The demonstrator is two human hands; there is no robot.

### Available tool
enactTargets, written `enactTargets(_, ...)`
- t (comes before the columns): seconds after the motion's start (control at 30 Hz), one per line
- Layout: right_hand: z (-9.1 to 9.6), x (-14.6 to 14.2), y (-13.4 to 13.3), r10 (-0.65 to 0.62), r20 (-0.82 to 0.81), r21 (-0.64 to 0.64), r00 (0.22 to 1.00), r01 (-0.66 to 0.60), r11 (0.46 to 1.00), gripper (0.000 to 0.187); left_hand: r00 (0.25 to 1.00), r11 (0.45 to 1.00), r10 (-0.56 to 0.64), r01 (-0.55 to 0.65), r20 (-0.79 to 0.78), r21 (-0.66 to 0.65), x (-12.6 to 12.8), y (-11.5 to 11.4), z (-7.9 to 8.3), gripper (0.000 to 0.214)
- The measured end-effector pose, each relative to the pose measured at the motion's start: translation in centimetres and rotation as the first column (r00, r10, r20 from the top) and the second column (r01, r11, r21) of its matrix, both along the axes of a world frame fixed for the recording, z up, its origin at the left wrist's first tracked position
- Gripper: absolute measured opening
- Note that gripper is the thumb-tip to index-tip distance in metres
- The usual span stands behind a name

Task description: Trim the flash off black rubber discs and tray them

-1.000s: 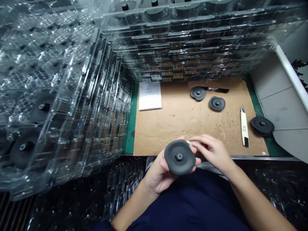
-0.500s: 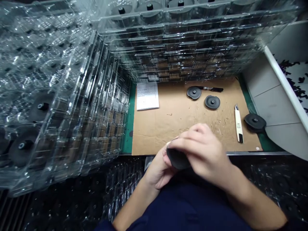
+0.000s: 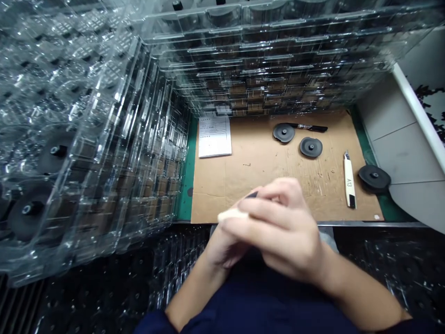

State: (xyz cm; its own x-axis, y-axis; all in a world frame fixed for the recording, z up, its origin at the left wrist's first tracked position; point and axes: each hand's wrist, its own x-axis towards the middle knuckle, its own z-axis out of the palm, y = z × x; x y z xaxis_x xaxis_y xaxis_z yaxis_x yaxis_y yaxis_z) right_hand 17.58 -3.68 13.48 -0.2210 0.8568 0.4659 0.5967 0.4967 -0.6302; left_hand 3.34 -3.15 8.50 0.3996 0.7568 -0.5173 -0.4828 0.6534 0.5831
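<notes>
My hands are close together over the front edge of the cardboard. My left hand [image 3: 225,246] lies underneath and holds a black rubber disc [image 3: 252,195], which is almost fully hidden by my fingers. My right hand [image 3: 278,227] covers the disc from above, with a small pale piece [image 3: 232,215] at its fingertips. Its material is blurred. Farther back on the cardboard sheet [image 3: 264,185] lie two similar discs with central nuts [image 3: 284,132] [image 3: 311,147]. A third disc [image 3: 374,178] sits at the right edge.
Stacked transparent plastic trays [image 3: 271,55] [image 3: 86,116] holding discs rise behind and left. A black marker [image 3: 309,127], a white utility knife marked A13 [image 3: 349,181] and a printed paper sheet [image 3: 214,137] lie on the cardboard. A green mat [image 3: 187,185] shows beneath it.
My right hand has moved over the disc and now hides nearly all of it. The disc has turned edge-on and dropped from sight within my hands. The view has shifted slightly.
</notes>
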Motion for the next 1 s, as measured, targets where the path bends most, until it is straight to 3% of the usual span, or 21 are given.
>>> enactTargets(0.07, -1.5, 1.3, 0.8, -0.089, -0.053, -0.134, 0.995, 0.081, 0.988, 0.025, 0.994, 0.998, -0.066, 0.066, 0.087, 0.003, -0.1, 0.3, 0.0, 0.066)
enactTargets(0.17, -5.0, 4.3, 1.5, -0.332, -0.059, -0.457, 0.942, 0.270, 0.848, 0.025, 0.950, 0.990, -0.138, 0.137, 0.280, 0.020, -0.5, 0.6, -0.1, 0.067)
enactTargets(0.23, -7.5, 5.8, 1.2, -0.385, -0.112, -0.621, 0.916, 0.238, 0.747, 0.036, 0.908, 0.987, -0.155, 0.160, 0.390, 0.022, -0.9, 0.7, -0.4, 0.062)
enactTargets(0.3, -9.7, 6.4, 0.5, -0.398, -0.154, -0.690, 0.904, 0.190, 0.699, 0.039, 0.883, 0.986, -0.150, 0.166, 0.445, 0.002, -1.0, 0.8, -0.6, 0.060)
enactTargets(0.4, -11.9, 5.6, -0.7, -0.406, -0.137, -0.677, 0.903, 0.214, 0.704, 0.033, 0.858, 0.983, -0.138, 0.178, 0.495, -0.035, -0.9, 1.1, -0.9, 0.058)
enactTargets(0.53, -13.5, 3.5, -1.1, -0.438, -0.097, -0.594, 0.893, 0.301, 0.746, 0.025, 0.836, 0.979, -0.136, 0.195, 0.532, -0.056, -0.5, 1.5, -1.2, 0.057)
enactTargets(0.63, -14.2, 2.5, -1.0, -0.449, -0.035, -0.491, 0.893, 0.376, 0.786, 0.021, 0.832, 0.978, -0.125, 0.195, 0.541, -0.074, -0.4, 1.8, -1.3, 0.058)
enactTargets(0.83, -14.6, 2.2, -1.0, -0.415, 0.050, -0.390, 0.908, 0.400, 0.829, 0.020, 0.834, 0.971, -0.139, 0.220, 0.534, -0.089, -0.4, 2.1, -1.6, 0.061)
enactTargets(0.93, -14.7, 2.1, -0.9, -0.423, 0.083, -0.379, 0.902, 0.421, 0.824, 0.023, 0.871, 0.976, -0.177, 0.214, 0.459, -0.029, -0.7, 1.9, -1.5, 0.056)
enactTargets(1.0, -14.8, 1.9, -0.7, -0.446, 0.096, -0.377, 0.890, 0.447, 0.811, 0.029, 0.928, 0.974, -0.217, 0.186, 0.304, 0.130, -0.8, 1.5, -1.5, 0.053)
